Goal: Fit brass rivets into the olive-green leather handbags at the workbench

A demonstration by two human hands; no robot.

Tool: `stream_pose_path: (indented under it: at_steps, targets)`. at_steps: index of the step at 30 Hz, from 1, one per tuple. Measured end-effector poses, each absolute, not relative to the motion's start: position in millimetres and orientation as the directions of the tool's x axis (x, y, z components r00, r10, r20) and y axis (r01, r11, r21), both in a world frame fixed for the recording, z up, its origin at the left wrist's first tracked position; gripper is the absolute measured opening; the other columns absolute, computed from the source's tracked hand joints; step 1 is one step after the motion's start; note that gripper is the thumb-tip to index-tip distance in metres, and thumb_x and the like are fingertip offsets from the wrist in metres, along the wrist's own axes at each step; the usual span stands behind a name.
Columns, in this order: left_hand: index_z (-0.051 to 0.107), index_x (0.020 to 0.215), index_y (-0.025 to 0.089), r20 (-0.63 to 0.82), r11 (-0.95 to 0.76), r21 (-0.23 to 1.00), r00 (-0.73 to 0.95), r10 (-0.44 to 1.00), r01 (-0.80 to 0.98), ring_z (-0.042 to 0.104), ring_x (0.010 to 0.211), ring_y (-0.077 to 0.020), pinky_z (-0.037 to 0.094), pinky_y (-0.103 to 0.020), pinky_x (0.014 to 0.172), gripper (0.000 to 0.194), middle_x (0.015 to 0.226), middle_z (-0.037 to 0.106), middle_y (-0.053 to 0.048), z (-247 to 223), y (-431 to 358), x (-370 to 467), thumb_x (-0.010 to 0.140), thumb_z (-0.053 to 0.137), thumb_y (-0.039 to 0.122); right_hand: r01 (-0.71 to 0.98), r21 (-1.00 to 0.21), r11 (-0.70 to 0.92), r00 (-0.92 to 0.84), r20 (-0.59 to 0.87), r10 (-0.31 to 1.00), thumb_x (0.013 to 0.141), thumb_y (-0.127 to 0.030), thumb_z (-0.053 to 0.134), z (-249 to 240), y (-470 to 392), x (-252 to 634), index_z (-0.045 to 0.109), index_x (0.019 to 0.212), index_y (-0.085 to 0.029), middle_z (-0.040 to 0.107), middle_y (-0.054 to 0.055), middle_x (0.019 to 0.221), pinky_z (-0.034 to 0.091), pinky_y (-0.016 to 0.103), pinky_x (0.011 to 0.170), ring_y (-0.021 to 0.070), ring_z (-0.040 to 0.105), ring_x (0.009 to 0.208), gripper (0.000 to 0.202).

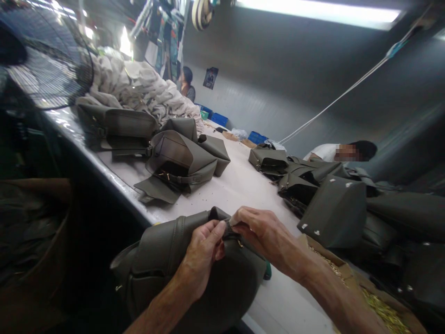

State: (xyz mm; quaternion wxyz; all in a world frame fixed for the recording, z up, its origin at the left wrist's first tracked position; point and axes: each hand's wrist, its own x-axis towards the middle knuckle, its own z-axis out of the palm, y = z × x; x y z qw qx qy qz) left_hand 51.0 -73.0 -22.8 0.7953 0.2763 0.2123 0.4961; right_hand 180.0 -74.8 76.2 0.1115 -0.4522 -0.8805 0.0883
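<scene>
A dark grey-green handbag (156, 253) lies at the table's near edge, below both of my hands. My left hand (206, 243) pinches a short strap (228, 227) at the bag's upper side, thumb on top. From the other side, my right hand (255, 227) closes its fingertips on the strap's far end; what exactly lies between those fingers is hidden. A small gold-coloured metal fitting (240, 243) shows on the bag just under my right hand. The bag's lower part is partly covered by my left forearm.
More handbags (184, 157) stand on the white table (239, 185) ahead, and a dark pile of bags (333, 208) fills the right. Cardboard boxes of gold metal pieces (382, 308) sit at lower right. A fan (52, 55) stands left. Two people (187, 86) are farther back.
</scene>
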Motion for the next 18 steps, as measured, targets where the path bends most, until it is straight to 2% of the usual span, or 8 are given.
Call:
stream_pose_path:
  at_steps: [3,5,8,12,15,18]
  targets:
    - [0.052,0.078,0.014,-0.069,0.358,0.651,0.418,0.906,-0.669,0.036,0.05,-0.0039,0.028,-0.017,0.049,0.034,0.06,0.044,0.005,-23.0,-73.2,51.4,0.073,0.07,0.042,0.802,-0.203,0.561,-0.566,0.039,0.823,0.09,-0.012,0.045,85.8,-73.8,175.7,0.049,0.075,-0.017,0.055,0.002,0.073,0.037,0.024,0.061,0.0113,0.049,0.062,0.016]
    - [0.051,0.078,0.015,-0.057,0.349,0.657,0.418,0.907,-0.668,0.037,0.05,-0.0042,0.029,-0.017,0.049,0.033,0.06,0.044,0.005,-23.1,-73.1,51.2,0.074,0.069,0.042,0.79,-0.214,0.575,-0.582,0.035,0.813,0.089,-0.013,0.047,88.3,-73.1,176.5,0.049,0.074,-0.017,0.055,0.001,0.071,0.036,0.023,0.06,0.0109,0.048,0.061,0.015]
    - [0.051,0.075,0.015,-0.033,0.337,0.657,0.422,0.906,-0.674,0.036,0.049,-0.0044,0.029,-0.017,0.049,0.033,0.059,0.044,0.004,-21.6,-73.2,49.4,0.074,0.069,0.042,0.789,-0.352,0.502,-0.505,0.093,0.858,0.085,-0.015,0.052,80.9,-74.7,181.2,0.053,0.076,-0.017,0.056,-0.001,0.068,0.038,0.022,0.059,0.0104,0.049,0.06,0.01]
    - [0.05,0.07,0.014,-0.076,0.385,0.604,0.43,0.9,-0.698,0.036,0.048,-0.0035,0.03,-0.016,0.047,0.035,0.057,0.042,0.005,-17.2,-74.8,47.2,0.069,0.074,0.04,0.768,-0.56,0.311,-0.205,0.246,0.947,0.086,-0.02,0.052,51.6,-84.6,182.1,0.056,0.079,-0.016,0.057,-0.001,0.067,0.041,0.022,0.058,0.0116,0.052,0.06,0.009]
    - [0.051,0.068,0.014,-0.139,0.443,0.53,0.441,0.886,-0.723,0.041,0.049,-0.0046,0.036,-0.016,0.049,0.039,0.056,0.044,0.005,-14.4,-76.3,48.9,0.063,0.079,0.04,0.725,-0.623,0.292,-0.034,0.392,0.92,0.086,-0.023,0.054,29.7,-92.8,177.7,0.057,0.079,-0.016,0.06,0.0,0.07,0.043,0.022,0.06,0.0126,0.055,0.063,0.01]
    - [0.054,0.069,0.013,-0.183,0.481,0.439,0.449,0.875,-0.759,0.04,0.047,-0.0035,0.034,-0.014,0.045,0.04,0.055,0.045,0.005,-12.6,-76.1,53.4,0.057,0.083,0.038,0.684,-0.661,0.31,0.045,0.462,0.886,0.086,-0.025,0.056,20.5,-95.3,175.3,0.058,0.079,-0.017,0.06,0.0,0.071,0.044,0.021,0.061,0.0126,0.056,0.065,0.011]
